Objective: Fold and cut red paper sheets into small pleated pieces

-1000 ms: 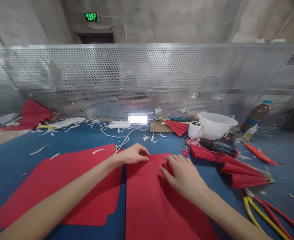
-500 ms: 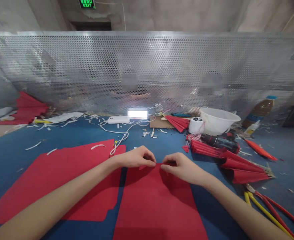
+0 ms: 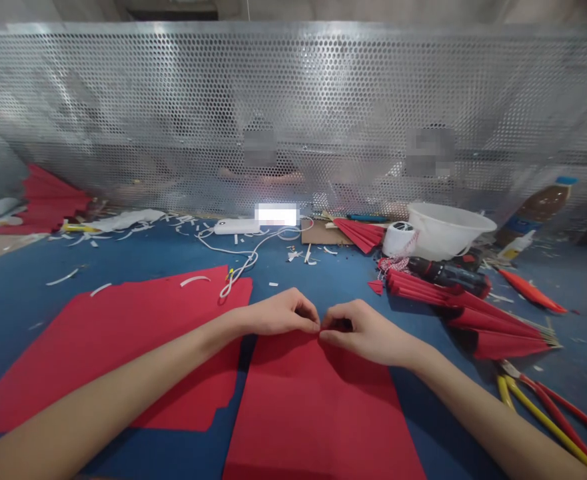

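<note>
A long red paper sheet (image 3: 313, 413) lies on the blue work mat (image 3: 33, 313), its far end bunched up. My left hand (image 3: 283, 313) and my right hand (image 3: 360, 328) meet at that far edge, fingertips nearly touching as they pinch the paper between them. A second red paper sheet (image 3: 123, 340), with notched edges, lies to the left under my left forearm. Folded red paper fans (image 3: 493, 333) lie to the right of my right hand, not touching it.
A cordless drill (image 3: 448, 276), red-and-yellow-handled pliers (image 3: 548, 413), a white bowl (image 3: 448, 230), a string spool (image 3: 400, 239) and a brown bottle (image 3: 540, 212) stand at right. White paper scraps and a white cable (image 3: 248, 257) lie ahead. A perforated metal screen (image 3: 293, 113) rises behind the mat.
My right hand has moved from lying flat on the sheet to pinching its far edge, and my left hand has closed in to meet it. The view has tilted downward.
</note>
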The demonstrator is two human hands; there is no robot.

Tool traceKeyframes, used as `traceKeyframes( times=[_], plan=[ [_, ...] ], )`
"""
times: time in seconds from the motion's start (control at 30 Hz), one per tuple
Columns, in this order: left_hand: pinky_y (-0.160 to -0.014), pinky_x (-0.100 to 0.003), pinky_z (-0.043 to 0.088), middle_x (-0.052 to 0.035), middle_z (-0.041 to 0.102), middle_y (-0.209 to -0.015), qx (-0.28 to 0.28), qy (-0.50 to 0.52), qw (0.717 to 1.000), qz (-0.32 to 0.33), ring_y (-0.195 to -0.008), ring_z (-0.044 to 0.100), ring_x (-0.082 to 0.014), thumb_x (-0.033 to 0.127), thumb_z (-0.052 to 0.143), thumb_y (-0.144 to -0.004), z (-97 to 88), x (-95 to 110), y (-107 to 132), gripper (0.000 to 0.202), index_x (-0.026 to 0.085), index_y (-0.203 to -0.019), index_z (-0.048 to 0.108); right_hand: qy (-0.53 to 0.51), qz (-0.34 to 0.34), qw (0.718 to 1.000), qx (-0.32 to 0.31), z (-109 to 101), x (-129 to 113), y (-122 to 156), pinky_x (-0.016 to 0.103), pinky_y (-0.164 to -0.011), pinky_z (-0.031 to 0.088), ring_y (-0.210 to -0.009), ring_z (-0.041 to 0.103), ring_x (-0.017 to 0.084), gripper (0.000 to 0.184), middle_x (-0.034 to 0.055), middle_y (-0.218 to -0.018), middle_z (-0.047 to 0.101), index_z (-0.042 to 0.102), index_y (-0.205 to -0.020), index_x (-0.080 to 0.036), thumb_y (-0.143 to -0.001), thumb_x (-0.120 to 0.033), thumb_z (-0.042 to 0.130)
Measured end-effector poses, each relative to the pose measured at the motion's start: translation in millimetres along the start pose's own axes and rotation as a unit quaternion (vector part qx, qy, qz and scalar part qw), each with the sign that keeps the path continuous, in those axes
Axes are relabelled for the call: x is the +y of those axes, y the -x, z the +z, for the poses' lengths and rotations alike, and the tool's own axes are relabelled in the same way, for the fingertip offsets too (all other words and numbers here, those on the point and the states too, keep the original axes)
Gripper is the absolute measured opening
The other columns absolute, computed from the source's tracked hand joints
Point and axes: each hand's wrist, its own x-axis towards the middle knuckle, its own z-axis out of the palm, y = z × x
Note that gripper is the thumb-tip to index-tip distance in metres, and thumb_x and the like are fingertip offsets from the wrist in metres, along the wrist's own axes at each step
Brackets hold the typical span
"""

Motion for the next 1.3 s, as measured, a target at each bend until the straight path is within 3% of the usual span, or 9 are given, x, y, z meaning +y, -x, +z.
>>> traceKeyframes(
  times=[0.37,0.53,0.87,1.3],
  plan=[
    [-0.058,-0.022,0.033,0.0020,0.059,-0.066,0.008,-0.006,1.000,-0.015,-0.062,0.044,-0.0111,0.028,0.065,-0.078,0.3,4,0,0.018,0.015,-0.076,0.076,-0.011,-0.002,1.000,0.005,2,0,0,0.023,-0.059,0.037,-0.065,0.053,0.013,0.020,-0.0016,-0.071,0.068,0.075,-0.082,-0.016,-0.090,-0.028,0.061],
    [-0.053,-0.022,0.033,0.0019,0.055,-0.061,0.018,-0.015,0.999,-0.024,-0.056,0.043,-0.0109,0.026,0.060,-0.076,4.1,1,-1,0.019,0.013,-0.078,0.075,0.009,0.009,1.000,0.012,3,1,-2,0.022,-0.054,0.032,-0.061,0.047,0.011,0.022,-0.0031,-0.065,0.062,0.073,-0.079,-0.014,-0.090,-0.028,0.060],
    [-0.050,-0.022,0.034,0.0027,0.052,-0.057,0.046,-0.035,0.998,-0.028,-0.052,0.044,-0.0109,0.026,0.056,-0.074,8.7,0,-1,0.020,0.014,-0.074,0.072,0.094,-0.032,0.994,0.048,4,-7,4,0.022,-0.058,0.033,-0.063,0.050,0.011,0.013,-0.0027,-0.072,0.062,0.065,-0.080,-0.017,-0.090,-0.021,0.060],
    [-0.053,-0.021,0.031,0.0036,0.051,-0.061,0.040,-0.030,0.998,-0.027,-0.057,0.041,-0.0098,0.023,0.056,-0.076,8.1,12,2,0.017,0.013,-0.073,0.070,0.059,-0.019,0.997,0.045,6,-1,2,0.023,-0.059,0.035,-0.064,0.053,0.011,0.015,-0.0029,-0.071,0.065,0.067,-0.079,-0.018,-0.091,-0.022,0.060]
  ],
)
